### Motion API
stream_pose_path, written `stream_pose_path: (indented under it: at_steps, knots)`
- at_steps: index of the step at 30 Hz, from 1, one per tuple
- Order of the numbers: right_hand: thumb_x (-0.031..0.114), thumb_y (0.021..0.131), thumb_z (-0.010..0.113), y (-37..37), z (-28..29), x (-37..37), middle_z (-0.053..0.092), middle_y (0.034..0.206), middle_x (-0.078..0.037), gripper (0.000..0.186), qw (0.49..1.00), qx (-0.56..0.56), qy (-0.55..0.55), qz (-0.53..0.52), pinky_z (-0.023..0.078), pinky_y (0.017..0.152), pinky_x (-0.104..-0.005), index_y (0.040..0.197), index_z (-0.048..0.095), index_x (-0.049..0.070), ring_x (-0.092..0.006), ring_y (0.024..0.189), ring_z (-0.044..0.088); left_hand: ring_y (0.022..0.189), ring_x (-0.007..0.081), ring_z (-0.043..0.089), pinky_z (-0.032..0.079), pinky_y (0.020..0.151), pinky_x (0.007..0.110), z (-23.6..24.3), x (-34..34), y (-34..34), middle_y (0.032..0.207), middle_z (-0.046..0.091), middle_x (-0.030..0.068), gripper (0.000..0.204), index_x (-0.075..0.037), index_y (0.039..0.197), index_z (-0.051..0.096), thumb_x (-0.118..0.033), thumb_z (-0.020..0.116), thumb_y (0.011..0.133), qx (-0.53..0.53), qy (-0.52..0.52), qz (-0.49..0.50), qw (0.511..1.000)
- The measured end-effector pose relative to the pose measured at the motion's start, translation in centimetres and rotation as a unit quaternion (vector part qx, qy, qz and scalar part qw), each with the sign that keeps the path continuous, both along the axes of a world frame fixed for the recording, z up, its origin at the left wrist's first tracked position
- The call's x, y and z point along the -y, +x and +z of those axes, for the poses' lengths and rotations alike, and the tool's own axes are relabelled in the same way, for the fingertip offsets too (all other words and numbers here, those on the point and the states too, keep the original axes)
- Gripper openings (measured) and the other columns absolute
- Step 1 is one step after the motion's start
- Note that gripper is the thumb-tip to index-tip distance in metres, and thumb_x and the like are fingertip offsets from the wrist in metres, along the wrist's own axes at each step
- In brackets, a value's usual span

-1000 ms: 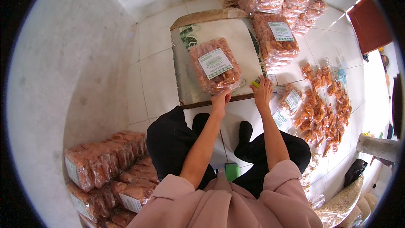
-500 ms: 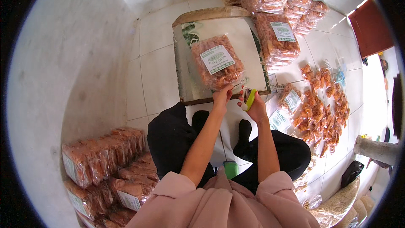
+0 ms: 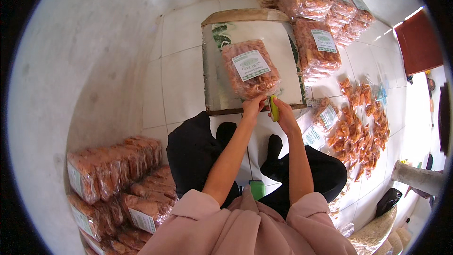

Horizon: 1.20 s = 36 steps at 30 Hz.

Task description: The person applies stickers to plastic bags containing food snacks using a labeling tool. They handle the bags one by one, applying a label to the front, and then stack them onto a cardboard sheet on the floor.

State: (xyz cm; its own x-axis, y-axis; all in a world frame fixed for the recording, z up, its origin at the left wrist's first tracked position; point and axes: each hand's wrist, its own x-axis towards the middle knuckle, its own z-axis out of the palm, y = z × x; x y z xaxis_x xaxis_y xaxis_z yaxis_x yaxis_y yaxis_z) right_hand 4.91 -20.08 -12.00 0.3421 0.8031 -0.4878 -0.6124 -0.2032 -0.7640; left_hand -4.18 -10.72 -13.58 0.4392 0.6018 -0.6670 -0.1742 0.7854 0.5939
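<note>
A clear plastic bag of orange-brown snack pieces (image 3: 251,68) with a white and green label lies on a low wooden board (image 3: 214,85). My left hand (image 3: 254,106) is closed on the bag's near end, pinching the gathered plastic. In my right hand (image 3: 286,116) is a lime-green hand stapler (image 3: 273,108), its jaw end against the bag's edge beside my left fingertips. My fingers hide part of the stapler and the pinched plastic.
Filled bags (image 3: 317,47) are stacked beyond the board to the right. Small snack packets (image 3: 361,127) and a labelled bag (image 3: 327,115) lie on the tiled floor at right. More packed bags (image 3: 113,167) stand by the left wall. A green object (image 3: 257,189) is between my legs.
My right hand has brought the stapler left and turned it upright, up to the bag's near edge by my left hand. The whole view has shifted slightly.
</note>
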Motion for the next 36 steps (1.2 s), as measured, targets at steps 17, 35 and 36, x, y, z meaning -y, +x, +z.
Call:
stream_pose_path:
  at_steps: [17,35,36]
  knots:
    - [0.032,0.079,0.060,0.6,-0.1,-2.1,0.052,0.073,-0.003,0.030,0.998,-0.017,-0.063,-0.027,0.045,0.054,-0.0255,0.087,0.055,0.003,-0.0130,0.063,0.051,0.055,0.0059,0.048,0.037,0.045,0.017,0.5,0.0,0.1,0.068,0.054,-0.0006,0.013,-0.006,0.081,0.056,-0.015,0.062,0.074,-0.066,0.051,-0.034,0.996]
    - [0.024,0.071,0.069,0.5,-0.5,-3.9,0.055,0.068,-0.005,0.028,0.988,0.026,-0.127,-0.081,0.044,0.044,-0.0245,0.080,0.058,0.000,-0.0137,0.054,0.053,0.056,0.0063,0.049,0.039,0.048,0.017,-0.7,0.0,0.4,0.071,0.057,0.0001,0.014,-0.005,0.083,0.058,-0.014,0.062,0.073,-0.035,0.043,0.009,0.998]
    - [0.024,0.071,0.069,0.4,-0.5,-4.0,0.055,0.068,-0.005,0.028,0.988,0.026,-0.127,-0.080,0.044,0.044,-0.0245,0.080,0.058,0.000,-0.0137,0.054,0.053,0.056,0.0056,0.049,0.040,0.048,0.016,-0.8,-0.1,0.3,0.072,0.055,-0.0015,0.014,-0.007,0.085,0.057,-0.016,0.061,0.076,-0.033,0.042,0.003,0.999]
